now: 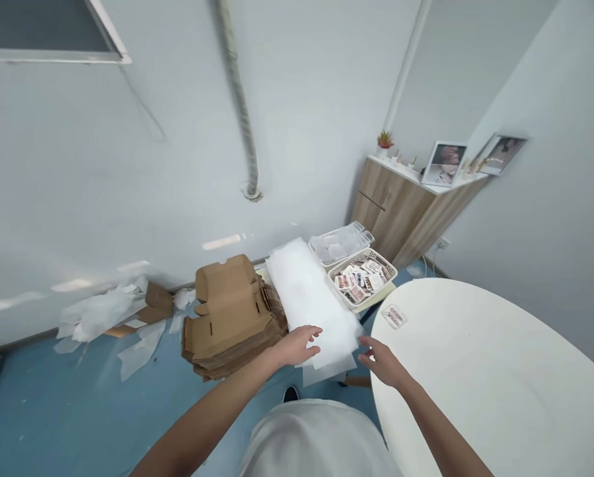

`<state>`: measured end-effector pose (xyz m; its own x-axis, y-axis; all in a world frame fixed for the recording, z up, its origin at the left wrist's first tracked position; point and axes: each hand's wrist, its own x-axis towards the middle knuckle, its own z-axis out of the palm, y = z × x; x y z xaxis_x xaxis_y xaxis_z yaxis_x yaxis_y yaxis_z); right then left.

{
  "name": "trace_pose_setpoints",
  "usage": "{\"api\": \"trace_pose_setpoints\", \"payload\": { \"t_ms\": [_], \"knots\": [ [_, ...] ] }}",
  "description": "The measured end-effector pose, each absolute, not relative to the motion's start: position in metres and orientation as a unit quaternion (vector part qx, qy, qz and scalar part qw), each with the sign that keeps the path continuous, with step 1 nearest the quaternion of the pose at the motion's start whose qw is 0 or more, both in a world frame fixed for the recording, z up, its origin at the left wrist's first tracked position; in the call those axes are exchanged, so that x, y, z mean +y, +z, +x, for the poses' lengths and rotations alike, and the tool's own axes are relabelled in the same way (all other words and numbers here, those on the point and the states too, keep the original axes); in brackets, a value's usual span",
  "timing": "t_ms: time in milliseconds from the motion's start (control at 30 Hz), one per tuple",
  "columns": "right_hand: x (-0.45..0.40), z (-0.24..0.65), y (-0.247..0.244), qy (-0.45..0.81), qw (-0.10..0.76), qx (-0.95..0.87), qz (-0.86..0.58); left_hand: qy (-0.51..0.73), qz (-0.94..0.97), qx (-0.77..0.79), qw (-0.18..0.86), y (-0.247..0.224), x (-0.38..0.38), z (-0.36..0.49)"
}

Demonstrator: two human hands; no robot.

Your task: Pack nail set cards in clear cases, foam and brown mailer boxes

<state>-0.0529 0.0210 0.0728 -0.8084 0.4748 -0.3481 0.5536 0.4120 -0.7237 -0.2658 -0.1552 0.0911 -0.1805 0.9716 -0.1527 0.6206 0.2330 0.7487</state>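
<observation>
Below me lies a stack of white foam sheets (307, 288), its near edge fanned out unevenly. My left hand (299, 345) hovers at the near left part of the stack, fingers apart and holding nothing; whether it touches the top sheet I cannot tell. Close to the stack's near right corner is my right hand (379, 360), fingers spread and nothing in them, beside the table's rim. A pile of flattened brown cardboard boxes (232, 298) sits left of the sheets. Right of them, a white basket (392, 271) holds many small printed packs.
On the white round table (476, 371) lies one small clear pack (394, 317). Behind the basket is a tray of clear plastic cases (341, 244). A wooden cabinet (394, 205) bears picture frames and a plant. Scrap wrapping (103, 311) litters the blue floor at left.
</observation>
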Motion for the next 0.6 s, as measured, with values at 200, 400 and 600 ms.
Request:
{"api": "trace_pose_setpoints", "payload": {
  "t_ms": [200, 400, 600],
  "knots": [
    [-0.005, -0.082, 0.091, -0.398, 0.097, 0.859, 0.306, 0.272, 0.564, 0.713, 0.316, 0.090, -0.179, -0.300],
    [-0.012, -0.097, 0.084, -0.386, 0.091, 0.869, 0.297, 0.303, 0.546, 0.714, 0.317, 0.083, -0.169, -0.320],
    [0.017, -0.146, 0.045, -0.326, 0.046, 0.908, 0.257, 0.369, 0.435, 0.761, 0.308, 0.063, -0.135, -0.319]
  ]
}}
